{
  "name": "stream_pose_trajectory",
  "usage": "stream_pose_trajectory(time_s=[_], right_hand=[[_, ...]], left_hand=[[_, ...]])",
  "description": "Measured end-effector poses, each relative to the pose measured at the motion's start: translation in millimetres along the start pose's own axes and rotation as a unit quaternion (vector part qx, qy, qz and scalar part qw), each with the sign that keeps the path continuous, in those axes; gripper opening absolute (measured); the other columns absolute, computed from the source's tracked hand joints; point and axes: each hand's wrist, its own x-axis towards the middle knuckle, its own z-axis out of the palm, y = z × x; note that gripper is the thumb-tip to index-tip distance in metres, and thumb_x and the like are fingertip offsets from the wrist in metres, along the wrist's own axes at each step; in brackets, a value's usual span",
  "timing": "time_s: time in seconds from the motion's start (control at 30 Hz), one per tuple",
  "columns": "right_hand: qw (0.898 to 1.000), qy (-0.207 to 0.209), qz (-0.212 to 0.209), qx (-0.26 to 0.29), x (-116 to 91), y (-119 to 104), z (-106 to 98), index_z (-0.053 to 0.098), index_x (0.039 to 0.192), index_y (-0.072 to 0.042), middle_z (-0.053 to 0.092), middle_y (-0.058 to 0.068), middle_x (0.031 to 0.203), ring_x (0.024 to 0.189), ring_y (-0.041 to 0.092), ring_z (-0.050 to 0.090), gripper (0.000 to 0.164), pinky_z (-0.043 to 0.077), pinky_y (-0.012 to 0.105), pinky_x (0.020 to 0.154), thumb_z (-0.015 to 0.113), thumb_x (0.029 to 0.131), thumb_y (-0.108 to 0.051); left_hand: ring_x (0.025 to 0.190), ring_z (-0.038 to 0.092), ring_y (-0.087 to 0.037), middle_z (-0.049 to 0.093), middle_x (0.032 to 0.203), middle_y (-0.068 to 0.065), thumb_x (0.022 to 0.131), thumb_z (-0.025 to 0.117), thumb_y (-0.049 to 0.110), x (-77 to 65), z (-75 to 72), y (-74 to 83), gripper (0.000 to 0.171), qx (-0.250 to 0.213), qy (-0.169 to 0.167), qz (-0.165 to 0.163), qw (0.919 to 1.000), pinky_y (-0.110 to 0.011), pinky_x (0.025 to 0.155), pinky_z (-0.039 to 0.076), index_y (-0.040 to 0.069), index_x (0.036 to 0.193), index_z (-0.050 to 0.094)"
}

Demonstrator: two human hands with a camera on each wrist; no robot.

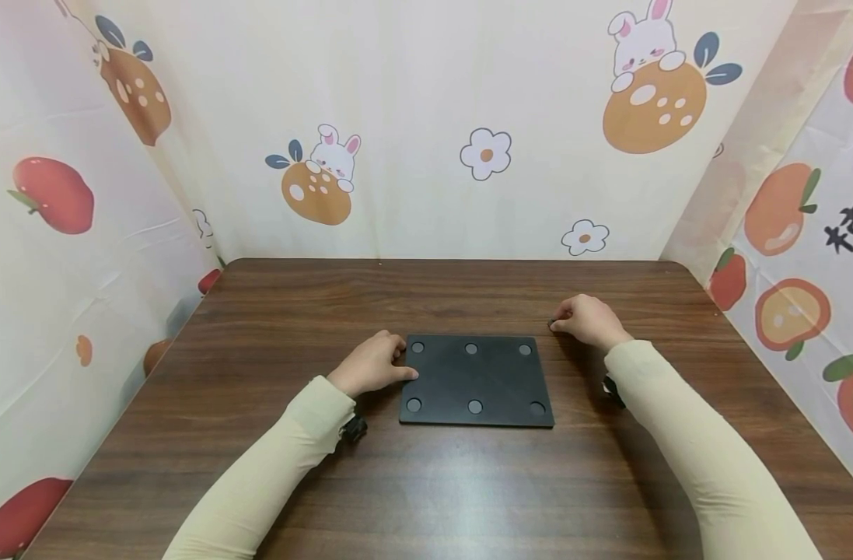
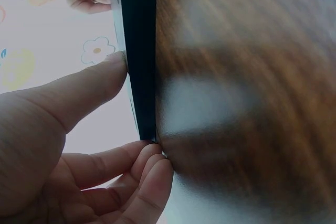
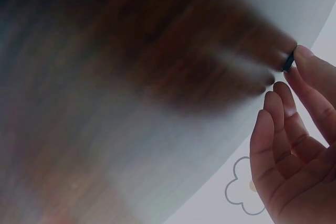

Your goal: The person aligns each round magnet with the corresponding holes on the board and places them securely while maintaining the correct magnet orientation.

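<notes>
A flat black board (image 1: 477, 381) with several round spots lies on the table; the front right spot looks darker than the others. At its left edge, my left hand (image 1: 373, 363) holds the board, thumb on the top face and fingers against the side. The left wrist view shows this hand (image 2: 79, 145) on the board's dark edge (image 2: 140, 51). Beyond the board's far right corner, my right hand (image 1: 589, 320) pinches a small dark disc-like piece (image 3: 288, 61) between thumb and index finger, low over the table. Its other fingers are bent and hold nothing.
The brown wood-grain table (image 1: 454, 490) stretches around the board on all sides. A printed curtain (image 1: 412, 93) hangs behind its far edge, with more printed cloth at left and right. Each wrist wears a small black device, one of them at the left cuff (image 1: 354, 428).
</notes>
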Motion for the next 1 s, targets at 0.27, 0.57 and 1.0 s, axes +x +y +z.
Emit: stream_pose_trajectory(time_s=[0.27,0.57,1.0], right_hand=[[1.000,-0.007,-0.001,-0.004,1,2,0,0.075,0.092,-0.006,0.072,0.010,0.090,0.078,0.023,0.060,0.015,0.048,0.042,0.072,0.072,0.088,-0.020],[1.000,-0.014,-0.006,-0.012,-5,-1,-2,0.076,0.093,-0.007,0.072,0.007,0.088,0.076,0.021,0.058,0.015,0.047,0.039,0.070,0.072,0.088,-0.021],[1.000,-0.014,-0.020,0.005,-20,-13,-6,0.076,0.095,-0.008,0.072,0.012,0.098,0.088,0.025,0.064,0.014,0.051,0.047,0.079,0.072,0.088,-0.020]], left_hand=[[0.104,0.060,-0.024,0.060,0.116,-0.013,0.085,0.076,0.035,-0.2,0.0,0.1,0.058,0.000,0.000,-0.001,1.0000,-0.040,0.091,0.052,0.000,0.128,0.060],[0.105,0.060,-0.024,0.060,0.117,-0.013,0.085,0.076,0.036,-0.5,-0.4,0.9,0.058,0.001,-0.001,-0.003,1.0000,-0.040,0.091,0.052,0.001,0.129,0.060],[0.104,0.060,-0.023,0.060,0.116,-0.012,0.086,0.076,0.035,-0.3,-0.5,1.2,0.057,0.000,0.001,-0.002,1.0000,-0.040,0.091,0.052,0.001,0.128,0.060]])
